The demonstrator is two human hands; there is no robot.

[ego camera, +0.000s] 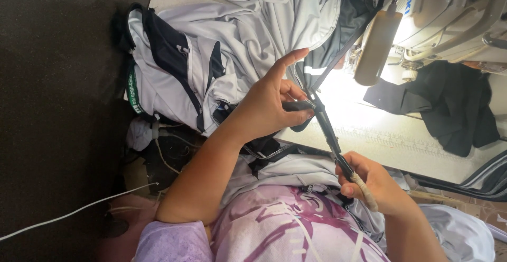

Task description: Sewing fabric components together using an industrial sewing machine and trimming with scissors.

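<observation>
My left hand pinches the upper end of a narrow black strip, with the index finger stretched up along the edge of a grey garment. The strip runs taut down to my right hand, which grips its lower end. A beige wrapped tool handle also lies in that hand; what kind of tool it is cannot be made out. Both hands are held above my lap, just in front of the white sewing table.
A white sewing machine with a lit lamp stands at the upper right. Black fabric lies on the table beneath it. A heap of grey and black garments sits at the left, and a white cable crosses the dark floor.
</observation>
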